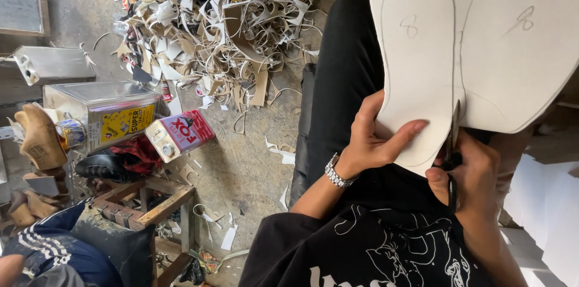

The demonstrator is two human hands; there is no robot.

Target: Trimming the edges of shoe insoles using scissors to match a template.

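**Cutting the traced sole sheet**

My right hand (476, 169) is closed on the scissors (452, 142); my left hand (377, 139) pinches the white sheet (482, 40) over my lap. Judged light, thin, floppy: support it near the cut. Beyond lie floor offcuts (223, 40).

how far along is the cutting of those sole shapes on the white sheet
Early. Done: two sole outlines are pencilled on the white sheet, and its outer edge looks trimmed. In hand: the left hand steadies the sheet while the right hand works the scissors up between the two outlines. Left: both shapes remain joined to the sheet; neither is cut free.
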